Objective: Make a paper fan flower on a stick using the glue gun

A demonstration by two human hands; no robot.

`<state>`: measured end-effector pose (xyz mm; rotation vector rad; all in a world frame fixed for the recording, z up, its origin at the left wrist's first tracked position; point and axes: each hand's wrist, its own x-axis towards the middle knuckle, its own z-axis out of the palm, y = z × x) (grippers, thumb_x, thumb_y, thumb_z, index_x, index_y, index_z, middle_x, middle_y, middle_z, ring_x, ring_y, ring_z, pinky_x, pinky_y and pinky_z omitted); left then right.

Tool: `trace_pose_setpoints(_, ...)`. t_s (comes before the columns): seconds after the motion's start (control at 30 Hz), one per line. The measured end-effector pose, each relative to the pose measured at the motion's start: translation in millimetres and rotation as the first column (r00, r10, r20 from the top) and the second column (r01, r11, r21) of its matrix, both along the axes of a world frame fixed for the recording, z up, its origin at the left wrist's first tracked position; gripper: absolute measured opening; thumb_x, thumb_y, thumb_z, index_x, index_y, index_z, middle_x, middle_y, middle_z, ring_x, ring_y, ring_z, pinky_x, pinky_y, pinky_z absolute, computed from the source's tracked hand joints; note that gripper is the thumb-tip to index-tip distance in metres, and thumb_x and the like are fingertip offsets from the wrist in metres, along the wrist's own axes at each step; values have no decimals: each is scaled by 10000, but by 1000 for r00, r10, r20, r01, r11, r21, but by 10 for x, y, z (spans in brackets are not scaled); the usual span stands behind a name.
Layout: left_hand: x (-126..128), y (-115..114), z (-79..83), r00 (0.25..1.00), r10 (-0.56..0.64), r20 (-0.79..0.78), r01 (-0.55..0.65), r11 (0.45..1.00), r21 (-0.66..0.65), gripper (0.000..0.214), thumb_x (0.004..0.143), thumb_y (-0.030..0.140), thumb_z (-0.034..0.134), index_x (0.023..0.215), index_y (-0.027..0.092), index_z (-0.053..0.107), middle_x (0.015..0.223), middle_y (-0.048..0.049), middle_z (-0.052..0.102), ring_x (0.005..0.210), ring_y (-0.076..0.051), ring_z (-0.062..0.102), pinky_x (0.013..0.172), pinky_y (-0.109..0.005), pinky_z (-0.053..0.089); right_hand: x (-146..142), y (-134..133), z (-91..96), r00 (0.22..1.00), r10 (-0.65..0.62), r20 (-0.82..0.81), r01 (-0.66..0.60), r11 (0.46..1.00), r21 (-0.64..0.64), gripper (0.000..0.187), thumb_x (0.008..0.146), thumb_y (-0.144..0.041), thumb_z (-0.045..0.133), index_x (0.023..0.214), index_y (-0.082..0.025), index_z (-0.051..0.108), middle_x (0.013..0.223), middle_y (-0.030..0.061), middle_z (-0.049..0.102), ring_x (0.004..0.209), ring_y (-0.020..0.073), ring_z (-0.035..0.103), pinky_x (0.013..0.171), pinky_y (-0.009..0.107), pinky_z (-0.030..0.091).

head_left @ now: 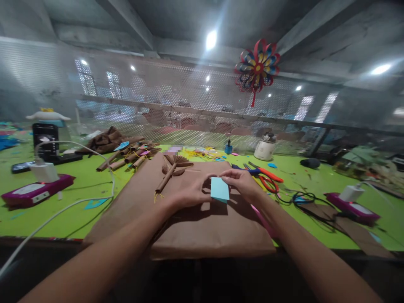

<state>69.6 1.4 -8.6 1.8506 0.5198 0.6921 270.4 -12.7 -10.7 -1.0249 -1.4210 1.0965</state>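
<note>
Left hand (189, 191), right hand (241, 182), both pinching blue paper (219, 189)

Blue paper square (219, 189): paper, looking thin, smooth and matt.
Brown sheet (202, 227): kraft-like paper, showing a dull, faintly creased face.
Rolled tubes (132, 158): the same brown paper, looking matt.
Tabletop (78, 179): green surface, giving off a soft sheen (material unclear).
Scissors handles (271, 174): orange plastic, shining smooth.
Screen (189, 97): perforated sheet, seemingly metal, catching light.

Orange scissors (267, 176) and rolled paper tubes (126, 159) lie on the green table (78, 185); a pinwheel (257, 67) hangs above.
</note>
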Motion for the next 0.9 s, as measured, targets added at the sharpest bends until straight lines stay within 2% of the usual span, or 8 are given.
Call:
trace_pose_setpoints(0.2,-28,-34,27,979,-84,186,131,958,-256,880,632,120,689,1400,241,278,1301,-152,476,1151,-271,494,878,-405,445,-97,-46,5,992,-123,-43,122,992,-9,262,623,-368,721,782,-172,649,663,8,625,510,108,509,500,260,422)
trace_pose_setpoints(0.27,-35,-19,1,978,-62,200,123,944,-308,917,666,135,677,1433,269,194,1273,-146,502,1060,-246,553,814,-377,473,-128,-67,6,987,-153,-39,152,988,-36,275,627,-370,711,797,-165,642,662,7,615,498,103,509,487,254,420)
trace_pose_setpoints(0.33,-36,-1,-20,988,3,155,47,945,-323,897,698,145,659,1442,267,172,1137,-126,585,877,-194,614,726,-332,488,-141,-80,6,986,-164,-33,162,985,-59,284,622,-360,714,806,-158,635,651,2,602,487,96,504,475,244,415)
trace_pose_setpoints(0.4,-33,12,-23,994,50,96,-18,949,-316,803,725,168,638,1421,226,241,940,-88,636,700,-154,620,633,-295,485,-132,-83,5,987,-158,-36,155,985,-75,288,618,-350,722,808,-154,630,641,-3,592,482,89,500,468,233,410)
trace_pose_setpoints(0.5,-29,22,-4,997,28,75,-4,954,-299,669,726,199,632,1343,162,375,728,-33,621,569,-135,595,541,-260,465,-89,-79,11,991,-122,-48,118,990,-80,296,628,-350,728,826,-151,632,643,0,599,488,86,501,467,224,411)
trace_pose_setpoints(0.7,-48,44,35,988,148,51,-124,937,-326,577,716,165,633,1269,164,467,630,6,571,481,-76,489,478,-198,371,-80,-112,32,986,166,26,-166,986,-21,396,656,-285,727,1024,-175,629,773,30,659,555,119,582,516,256,472)
trace_pose_setpoints(0.8,-52,48,47,976,205,71,-167,919,-358,504,760,289,631,1229,167,490,787,-45,624,577,-101,544,519,-215,407,-137,-104,25,995,101,0,-101,993,56,377,651,-296,727,993,-168,631,781,27,657,526,112,579,514,268,487)
trace_pose_setpoints(0.9,-40,55,42,984,145,101,-92,909,-406,331,759,334,642,1005,121,589,856,-80,630,672,-125,578,623,-255,464,-188,-66,7,995,-36,-98,50,989,140,407,642,-307,730,1004,-163,613,776,17,656,546,118,592,547,285,511)
